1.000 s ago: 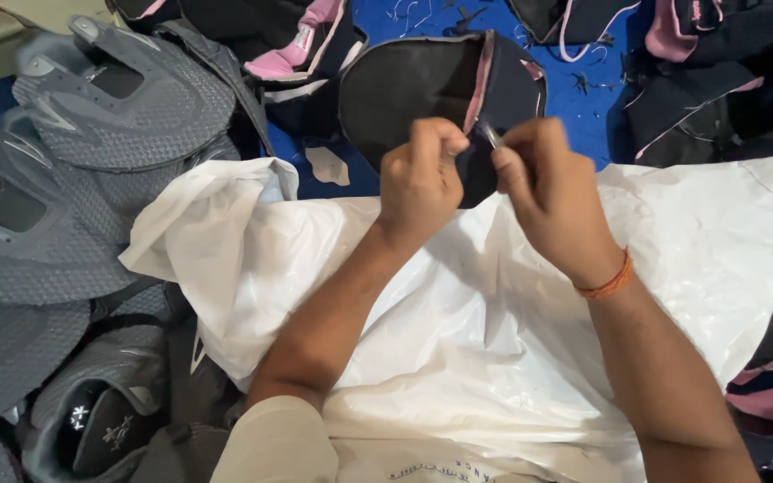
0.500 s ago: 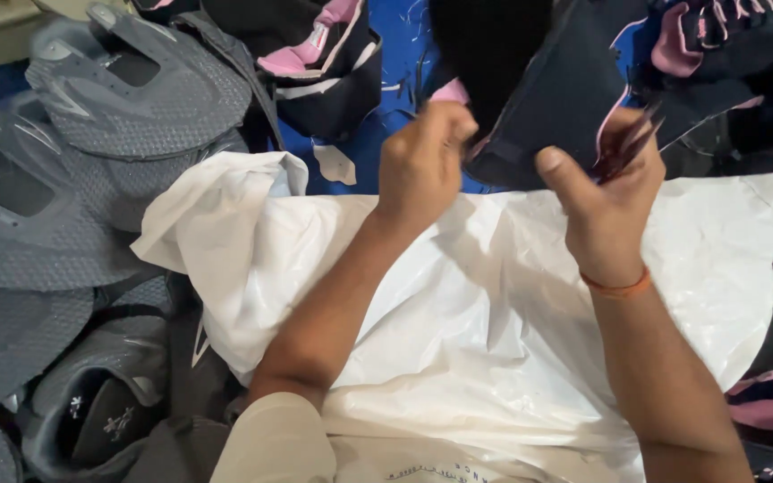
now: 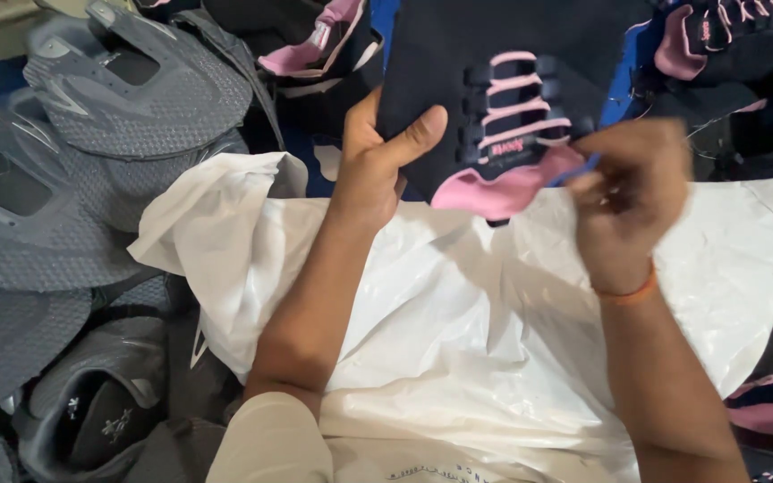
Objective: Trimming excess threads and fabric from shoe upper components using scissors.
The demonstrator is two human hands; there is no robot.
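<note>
Shoe upper (image 3: 512, 98), black fabric with pink lacing straps and a pink edge at its lower end, is held up in front of the person over a sheet of white plastic (image 3: 458, 340) that covers the lap and work area. It seems held that way, tilted with the laced face toward the camera, so that this face can be looked over closely, and the plastic beneath probably keeps the piece off the clutter.

The left hand (image 3: 378, 165) grips the upper by its left edge: the thumb lies across the front of the black fabric and the fingers are tucked behind it, so the hand is closed around the material rather than spread. The right hand (image 3: 628, 201) is blurred, its fingers drawn together near the pink lower right edge of the upper; it looks to be pinching something small there, perhaps a thread or the edge itself, but I cannot tell for certain what it holds. An orange band (image 3: 626, 292) circles that wrist.

To the left lie stacked grey shoe soles (image 3: 118, 98), tread patterns up. More black and pink uppers (image 3: 726, 36) lie heaped along the top and right, on a blue surface (image 3: 385, 18)
</note>
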